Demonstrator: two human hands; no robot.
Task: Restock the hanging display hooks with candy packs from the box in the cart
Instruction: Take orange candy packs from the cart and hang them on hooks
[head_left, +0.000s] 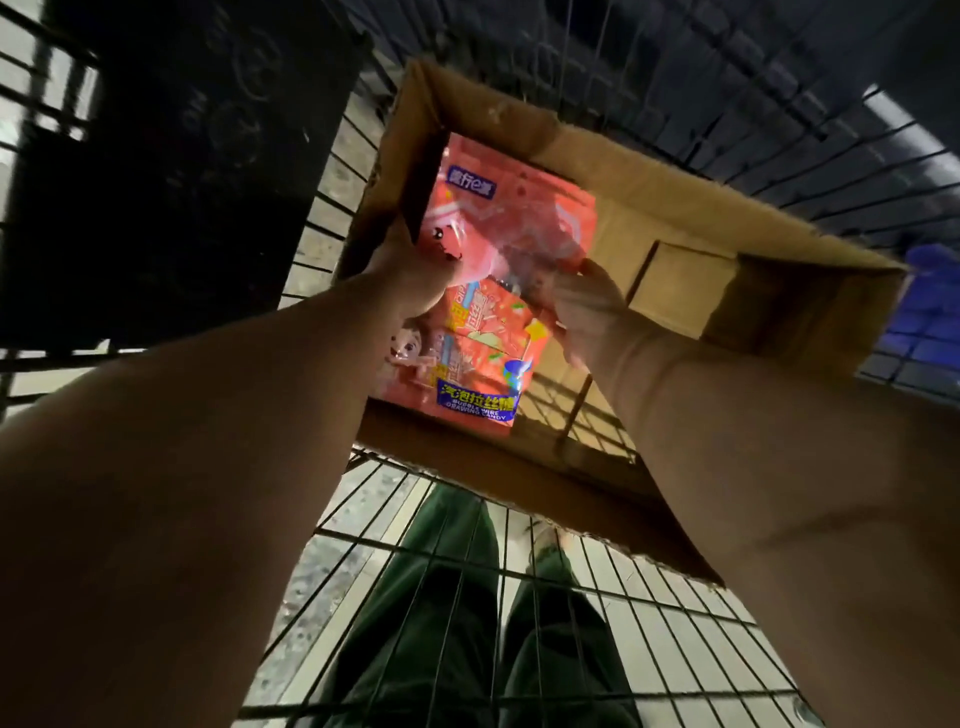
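Seen through the wire floor of the cart (467, 597), a person's green trousers (441, 623) and one shoe tip fill the near edge, the rest cut off by the frame. Two bare forearms reach down and forward into an open cardboard box (675, 218) standing in the cart. The left hand (410, 280) grips the left side of an orange-red candy pack (514, 218), fingers curled round its edge against the box's left wall; the right hand (587, 296) pinches the pack's lower right corner, its fingertips hidden behind the wrapper. The pack is held just above more packs (478, 364) lying along the box's left side (one label reads "Bubble Wire Drawing Candy"; how many lie beneath cannot be told). The box's right half shows bare cardboard bottom. A dark panel (171, 171) stands against the cart's left side, its faint markings unreadable. The far mesh wall blurs into shadow, with a blue shape (930, 291) at the right edge too smeared to identify.
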